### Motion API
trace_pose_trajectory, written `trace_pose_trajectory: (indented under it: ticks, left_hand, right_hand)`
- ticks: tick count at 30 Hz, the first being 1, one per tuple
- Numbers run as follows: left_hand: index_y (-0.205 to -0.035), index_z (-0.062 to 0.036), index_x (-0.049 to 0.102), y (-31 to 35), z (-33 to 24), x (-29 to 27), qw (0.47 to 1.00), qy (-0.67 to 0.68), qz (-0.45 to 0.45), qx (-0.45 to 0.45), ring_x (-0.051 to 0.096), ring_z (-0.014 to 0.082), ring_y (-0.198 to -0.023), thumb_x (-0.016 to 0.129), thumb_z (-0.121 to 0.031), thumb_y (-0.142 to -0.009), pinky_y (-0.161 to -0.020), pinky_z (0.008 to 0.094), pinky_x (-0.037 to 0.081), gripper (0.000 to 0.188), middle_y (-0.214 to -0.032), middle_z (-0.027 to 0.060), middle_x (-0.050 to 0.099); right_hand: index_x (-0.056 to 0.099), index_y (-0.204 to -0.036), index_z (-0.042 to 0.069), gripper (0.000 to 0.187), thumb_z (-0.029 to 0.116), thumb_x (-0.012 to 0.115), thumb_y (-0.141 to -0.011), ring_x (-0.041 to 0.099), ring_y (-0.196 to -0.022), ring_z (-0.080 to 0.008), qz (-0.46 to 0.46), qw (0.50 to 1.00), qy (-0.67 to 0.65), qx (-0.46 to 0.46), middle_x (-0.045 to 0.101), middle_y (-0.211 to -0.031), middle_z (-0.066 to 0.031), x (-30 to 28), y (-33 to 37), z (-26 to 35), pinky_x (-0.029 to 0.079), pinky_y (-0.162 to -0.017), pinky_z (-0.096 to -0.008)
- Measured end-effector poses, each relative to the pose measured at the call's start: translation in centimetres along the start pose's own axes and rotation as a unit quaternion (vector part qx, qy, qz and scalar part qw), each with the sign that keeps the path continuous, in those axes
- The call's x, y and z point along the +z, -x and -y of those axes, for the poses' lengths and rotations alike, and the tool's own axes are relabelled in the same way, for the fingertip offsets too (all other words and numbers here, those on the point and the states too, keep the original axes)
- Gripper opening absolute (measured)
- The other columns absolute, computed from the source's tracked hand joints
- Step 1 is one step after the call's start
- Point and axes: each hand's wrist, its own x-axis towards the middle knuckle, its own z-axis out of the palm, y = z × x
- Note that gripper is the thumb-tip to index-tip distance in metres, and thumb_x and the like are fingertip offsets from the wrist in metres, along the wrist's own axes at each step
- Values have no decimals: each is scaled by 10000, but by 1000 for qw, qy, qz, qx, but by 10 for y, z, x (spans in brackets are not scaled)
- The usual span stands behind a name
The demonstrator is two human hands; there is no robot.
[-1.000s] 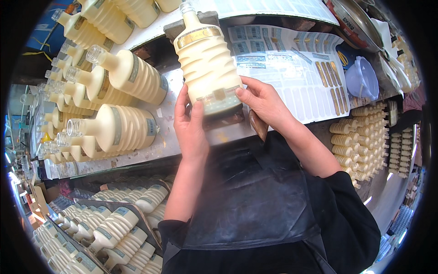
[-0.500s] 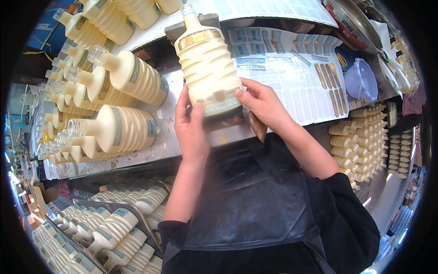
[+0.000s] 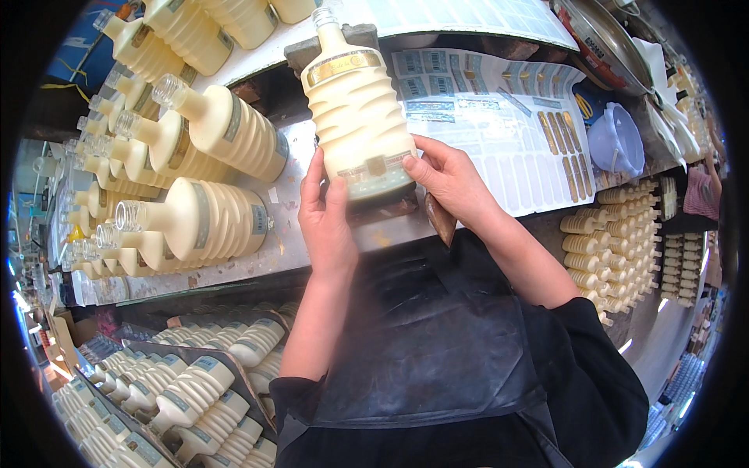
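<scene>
A cream glass bottle [image 3: 355,117] with wavy ridges and a clear neck lies tilted on a dark support [image 3: 299,57], its base toward me. My left hand [image 3: 328,226] grips the left side of the base, thumb on the front. From the other side my right hand [image 3: 460,187] holds the base, thumb pressing at the right end of a pale label strip [image 3: 376,165]. A gold label [image 3: 342,68] curves round the bottle's shoulder. Below my right palm sticks out a flat brown pointed piece [image 3: 441,222], apparently tucked in that hand; its kind is unclear.
Several cream bottles [image 3: 222,218] lie on the bench at left, with more in racks [image 3: 203,390] below. Sticker sheets [image 3: 507,168] spread to the right, beside a lavender bucket [image 3: 616,139]. Stacked bottles [image 3: 608,242] stand farther right.
Both hands and the bottle stay almost in place. At the far right edge, a pinkish cloth and a person's arm have shifted.
</scene>
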Motion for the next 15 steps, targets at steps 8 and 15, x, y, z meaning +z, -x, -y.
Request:
trace_pose_trajectory:
  ticks: [8,15]
  left_hand:
    - [-1529,8,377,-1,-2,0,1000,18,3,-14,503,221,-1330,608,-129,-1005,-1154,380,378,589,-1468,132,495]
    - [-1517,1,365,2,12,-20,962,-255,53,86,466,315,-1309,874,-178,-712,-1140,427,365,969,-1391,154,463]
  right_hand:
    - [562,-1432,6,497,320,601,-1048,531,-817,-23,7,1000,3,19,683,-991,-10,-2,0,4,458,-733,-199]
    - [547,-1449,11,497,341,528,-1078,475,-711,-14,7,1000,-11,11,622,-927,30,-2,8,12,406,-647,-157]
